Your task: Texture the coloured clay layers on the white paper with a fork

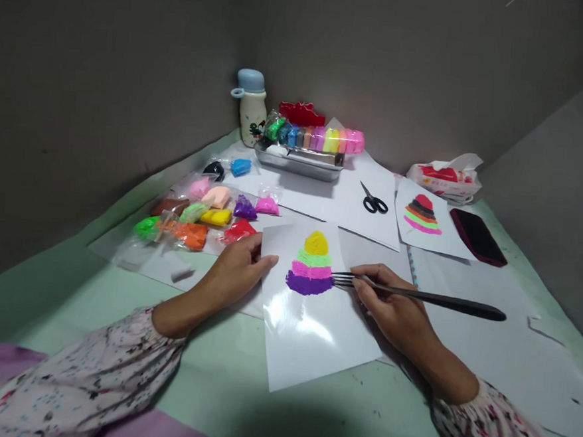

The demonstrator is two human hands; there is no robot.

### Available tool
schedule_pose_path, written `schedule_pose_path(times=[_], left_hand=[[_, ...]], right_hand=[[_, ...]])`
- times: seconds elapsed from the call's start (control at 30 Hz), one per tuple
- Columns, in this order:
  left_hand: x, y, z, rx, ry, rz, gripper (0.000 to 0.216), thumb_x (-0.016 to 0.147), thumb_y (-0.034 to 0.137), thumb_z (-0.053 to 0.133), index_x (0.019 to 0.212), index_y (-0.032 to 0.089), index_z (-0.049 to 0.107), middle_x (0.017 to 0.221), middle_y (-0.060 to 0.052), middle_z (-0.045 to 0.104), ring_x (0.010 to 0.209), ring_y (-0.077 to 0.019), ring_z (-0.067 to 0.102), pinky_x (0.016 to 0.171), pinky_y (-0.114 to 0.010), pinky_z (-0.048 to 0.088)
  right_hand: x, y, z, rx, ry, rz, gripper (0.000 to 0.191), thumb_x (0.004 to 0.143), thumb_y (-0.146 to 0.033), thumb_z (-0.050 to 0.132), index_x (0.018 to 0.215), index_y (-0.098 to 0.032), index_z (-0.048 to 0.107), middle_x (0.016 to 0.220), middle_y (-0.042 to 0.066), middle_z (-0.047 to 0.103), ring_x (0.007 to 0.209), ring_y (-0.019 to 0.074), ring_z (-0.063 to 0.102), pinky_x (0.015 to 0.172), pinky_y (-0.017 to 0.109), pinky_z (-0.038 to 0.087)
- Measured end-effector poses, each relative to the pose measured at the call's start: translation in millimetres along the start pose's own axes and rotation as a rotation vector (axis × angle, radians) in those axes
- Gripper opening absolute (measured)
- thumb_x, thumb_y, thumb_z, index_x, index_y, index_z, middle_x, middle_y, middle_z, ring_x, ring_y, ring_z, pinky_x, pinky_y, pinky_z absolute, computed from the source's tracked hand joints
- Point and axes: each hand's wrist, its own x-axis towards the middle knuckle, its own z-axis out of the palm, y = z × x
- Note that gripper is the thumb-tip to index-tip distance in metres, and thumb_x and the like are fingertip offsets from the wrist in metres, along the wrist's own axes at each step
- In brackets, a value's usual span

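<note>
My right hand (394, 304) is closed around a black-handled fork (426, 298), its tines touching the right edge of a striped clay shape (312, 265) with yellow, green, pink and purple bands. The shape sits on a glossy white sheet (308, 326). My left hand (238, 268) rests on that sheet's left edge with fingers curled loosely, pressing it down. Just beyond this hand lie several small bags of coloured clay (196, 215).
A metal tray (300, 160) with a row of clay packs, a bottle (252, 109) and scissors (374, 201) sit at the back. A second sheet with a finished striped shape (423, 214), a tissue pack (447, 176) and a dark case (477, 237) lie at the right.
</note>
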Motion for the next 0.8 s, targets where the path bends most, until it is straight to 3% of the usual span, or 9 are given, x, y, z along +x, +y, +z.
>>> schedule_pose_path(times=[0.3,0.47,0.63,0.8], left_hand=[[0.1,-0.3,-0.2,-0.007,0.006,-0.005,0.024,0.082,0.033,0.051,0.096,0.016,0.06,0.082,-0.004,0.063,0.072,-0.0182,0.056,0.063,-0.031,0.041],[0.8,-1.2,0.4,0.023,0.019,0.003,0.021,0.081,0.034,0.052,0.09,0.016,0.06,0.077,-0.003,0.061,0.069,-0.0179,0.054,0.061,-0.031,0.04],[1.0,-1.1,1.2,-0.028,-0.009,-0.014,0.026,0.083,0.035,0.051,0.099,0.016,0.06,0.083,-0.004,0.063,0.072,-0.019,0.057,0.063,-0.031,0.041],[-0.1,1.3,1.3,-0.019,-0.001,-0.013,0.021,0.082,0.033,0.052,0.093,0.017,0.059,0.077,-0.002,0.061,0.069,-0.0173,0.055,0.061,-0.03,0.041]], right_hand=[[-0.3,1.8,-0.2,0.039,0.013,0.005,0.019,0.086,-0.034,0.056,0.098,-0.022,0.063,0.079,0.002,0.066,0.066,0.0156,0.06,0.06,0.027,0.046],[2.1,1.7,0.4,0.006,-0.032,-0.013,0.018,0.086,-0.033,0.056,0.097,-0.022,0.064,0.081,0.002,0.067,0.069,0.0162,0.06,0.062,0.028,0.046],[0.9,3.2,-1.1,0.002,-0.009,0.026,0.018,0.085,-0.033,0.057,0.097,-0.022,0.064,0.076,0.001,0.066,0.064,0.0152,0.058,0.057,0.027,0.044],[0.1,0.5,0.0,0.046,-0.024,0.017,0.019,0.085,-0.033,0.056,0.099,-0.022,0.064,0.079,0.001,0.066,0.064,0.0145,0.058,0.057,0.026,0.044]])
